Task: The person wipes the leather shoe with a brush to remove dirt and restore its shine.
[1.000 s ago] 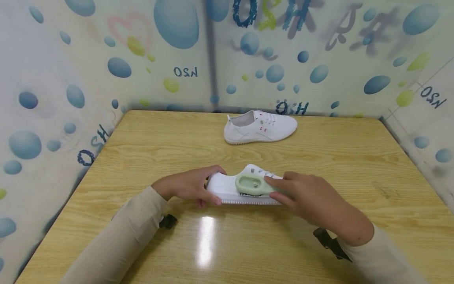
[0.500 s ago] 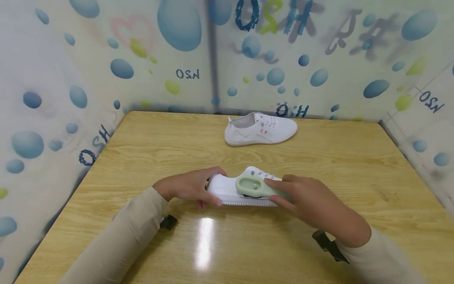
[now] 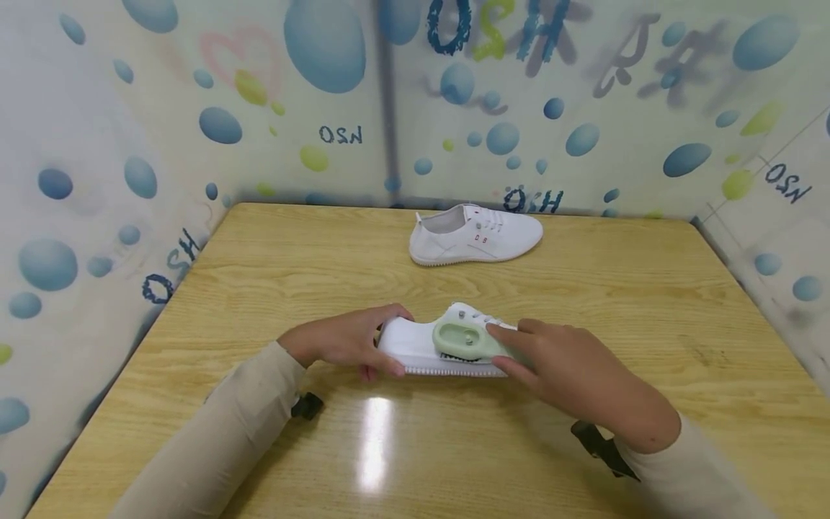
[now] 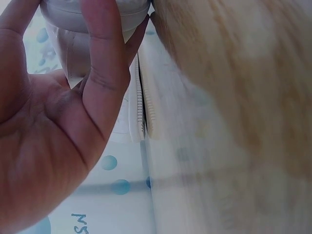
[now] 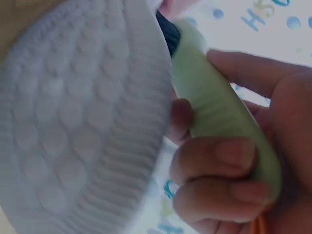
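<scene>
My left hand (image 3: 357, 339) grips the heel of a white lace-up shoe (image 3: 405, 342), tilted with its side up in front of me. In the left wrist view, the fingers (image 4: 105, 53) curl round the shoe's end close over the table. My right hand (image 3: 570, 367) holds a pale green brush (image 3: 470, 342), its dark bristles (image 3: 459, 356) against the side of the shoe. The right wrist view shows fingers wrapped round the brush handle (image 5: 219, 112), beside the shoe's bumpy sole (image 5: 73, 112). The toe is hidden behind my right hand in the head view.
A second white shoe (image 3: 480, 238) with small red letters stands upright near the back edge of the wooden table (image 3: 292, 274). Behind it rises a wall (image 3: 415, 94) patterned with blue and green spots. Side walls flank the table.
The brush has shifted very slightly back and forth along the shoe's side, now a touch further right. Both hands keep their holds; the second shoe stays put.
</scene>
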`<state>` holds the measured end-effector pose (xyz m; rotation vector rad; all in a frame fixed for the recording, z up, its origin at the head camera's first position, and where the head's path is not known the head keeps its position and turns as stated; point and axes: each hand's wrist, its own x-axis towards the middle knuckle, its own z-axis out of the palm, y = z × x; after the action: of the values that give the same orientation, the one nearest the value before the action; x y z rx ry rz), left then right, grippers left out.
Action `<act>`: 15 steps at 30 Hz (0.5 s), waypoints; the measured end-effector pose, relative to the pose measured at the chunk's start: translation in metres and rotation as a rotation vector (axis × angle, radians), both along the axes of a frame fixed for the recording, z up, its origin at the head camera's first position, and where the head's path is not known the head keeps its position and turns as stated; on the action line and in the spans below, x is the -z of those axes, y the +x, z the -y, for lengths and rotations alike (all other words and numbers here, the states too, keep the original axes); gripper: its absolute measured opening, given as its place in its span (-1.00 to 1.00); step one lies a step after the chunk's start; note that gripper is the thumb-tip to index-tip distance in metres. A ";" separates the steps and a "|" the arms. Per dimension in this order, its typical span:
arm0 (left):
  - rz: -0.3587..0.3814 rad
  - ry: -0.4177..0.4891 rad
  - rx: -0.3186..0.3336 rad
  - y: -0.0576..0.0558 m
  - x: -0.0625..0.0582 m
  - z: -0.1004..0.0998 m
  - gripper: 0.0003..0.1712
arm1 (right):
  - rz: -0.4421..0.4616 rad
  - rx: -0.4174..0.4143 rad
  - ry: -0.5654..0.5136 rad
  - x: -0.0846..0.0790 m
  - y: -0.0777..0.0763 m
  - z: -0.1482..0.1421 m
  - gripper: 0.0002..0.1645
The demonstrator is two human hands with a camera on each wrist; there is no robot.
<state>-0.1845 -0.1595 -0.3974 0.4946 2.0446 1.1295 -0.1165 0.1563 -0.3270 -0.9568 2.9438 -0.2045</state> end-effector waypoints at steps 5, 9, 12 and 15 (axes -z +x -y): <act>-0.003 -0.009 0.004 0.000 0.000 0.000 -0.12 | 0.041 0.032 -0.011 -0.010 0.001 -0.014 -0.50; 0.001 -0.013 0.002 0.000 0.000 0.001 -0.11 | 0.029 0.030 -0.047 -0.009 0.001 -0.015 -0.51; 0.002 -0.008 0.003 0.000 -0.001 0.001 -0.11 | -0.001 0.021 -0.080 -0.004 0.001 -0.009 -0.53; 0.001 -0.004 0.003 0.000 -0.001 0.001 -0.12 | -0.041 0.029 -0.090 0.001 0.001 -0.003 -0.54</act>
<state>-0.1842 -0.1604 -0.3966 0.4946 2.0441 1.1232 -0.1153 0.1593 -0.3278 -0.9403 3.0107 -0.3245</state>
